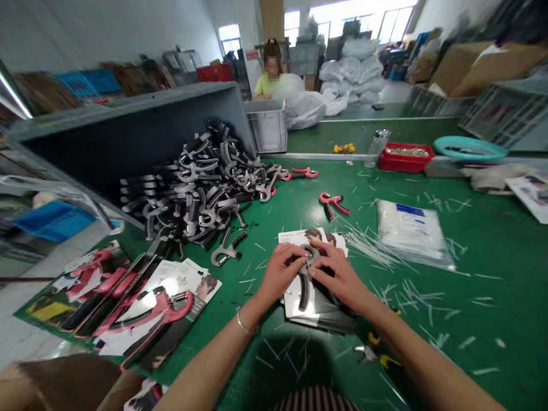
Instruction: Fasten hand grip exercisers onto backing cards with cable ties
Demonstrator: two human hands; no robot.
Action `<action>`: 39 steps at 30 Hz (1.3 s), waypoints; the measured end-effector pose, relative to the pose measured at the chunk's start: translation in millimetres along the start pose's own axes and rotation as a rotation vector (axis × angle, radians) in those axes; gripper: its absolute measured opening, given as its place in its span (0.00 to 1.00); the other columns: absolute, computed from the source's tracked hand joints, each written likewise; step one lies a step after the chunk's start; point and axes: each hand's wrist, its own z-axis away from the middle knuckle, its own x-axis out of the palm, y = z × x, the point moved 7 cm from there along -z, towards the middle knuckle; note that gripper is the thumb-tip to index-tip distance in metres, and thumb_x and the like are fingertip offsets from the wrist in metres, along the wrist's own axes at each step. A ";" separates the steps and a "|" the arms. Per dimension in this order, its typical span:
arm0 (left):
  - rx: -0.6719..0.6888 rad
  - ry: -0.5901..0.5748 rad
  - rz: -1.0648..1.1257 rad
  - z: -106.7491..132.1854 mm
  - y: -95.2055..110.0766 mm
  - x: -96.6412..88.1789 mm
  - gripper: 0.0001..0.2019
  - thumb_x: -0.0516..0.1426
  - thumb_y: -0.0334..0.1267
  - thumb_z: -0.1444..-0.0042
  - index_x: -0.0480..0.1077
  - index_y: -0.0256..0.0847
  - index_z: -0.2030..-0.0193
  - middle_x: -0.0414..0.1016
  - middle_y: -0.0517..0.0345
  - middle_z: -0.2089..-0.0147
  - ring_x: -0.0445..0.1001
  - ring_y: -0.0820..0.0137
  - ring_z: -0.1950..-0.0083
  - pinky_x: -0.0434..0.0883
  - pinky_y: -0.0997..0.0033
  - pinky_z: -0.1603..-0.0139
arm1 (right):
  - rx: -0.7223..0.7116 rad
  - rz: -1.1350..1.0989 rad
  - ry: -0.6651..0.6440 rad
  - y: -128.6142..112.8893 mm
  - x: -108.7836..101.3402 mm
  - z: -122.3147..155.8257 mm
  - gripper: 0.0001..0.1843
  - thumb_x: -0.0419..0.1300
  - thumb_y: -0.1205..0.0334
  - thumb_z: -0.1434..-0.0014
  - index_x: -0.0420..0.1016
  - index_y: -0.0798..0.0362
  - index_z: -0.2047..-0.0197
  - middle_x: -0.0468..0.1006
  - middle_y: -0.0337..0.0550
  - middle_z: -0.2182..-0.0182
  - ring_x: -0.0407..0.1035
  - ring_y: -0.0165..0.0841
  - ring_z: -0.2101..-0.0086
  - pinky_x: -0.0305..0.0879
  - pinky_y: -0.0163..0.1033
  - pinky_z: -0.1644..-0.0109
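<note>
Several printed packs [141, 308] with pink grips fastened to them lie fanned out at the far left of the green worktop [492, 251]. Just behind them sits a big pile of grey grips [201, 194], heaped against a dark sloping board, with one loose grip [225, 251] lying at its near edge.

Next comes my left hand [280, 271], a thin bracelet on the wrist. Its fingers are curled and pinched on the top end of the grey grip [305, 274]. That grip lies flat on a stack of cards [317, 308] in the middle of the worktop, right in front of me, its curved handles pointing back towards me. My right hand [338, 277] meets it from the other side, fingertips closed on the same ring end, so both hands touch at the grip.

Beyond my right hand lies a pink grip [333, 204]. Near my right forearm are small yellow-handled pliers [377, 351]. Farther right, a clear bag [411, 231] lies among scattered white ties. Behind it stand a red tray [405, 157] and a teal dish [468, 148]. Across the room another person [269, 83] stands behind a grey crate [269, 128].
</note>
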 end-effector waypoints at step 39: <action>0.039 0.045 -0.008 2.9 7.1 -5.7 0.03 0.61 0.33 0.40 0.77 0.44 0.61 0.79 0.57 0.61 0.73 0.65 0.53 0.68 0.62 0.48 | 0.000 -0.006 -0.016 2.1 2.1 0.0 0.09 0.59 0.55 0.36 0.78 0.47 0.65 0.67 0.41 0.39 0.56 0.44 0.37 0.49 0.56 0.35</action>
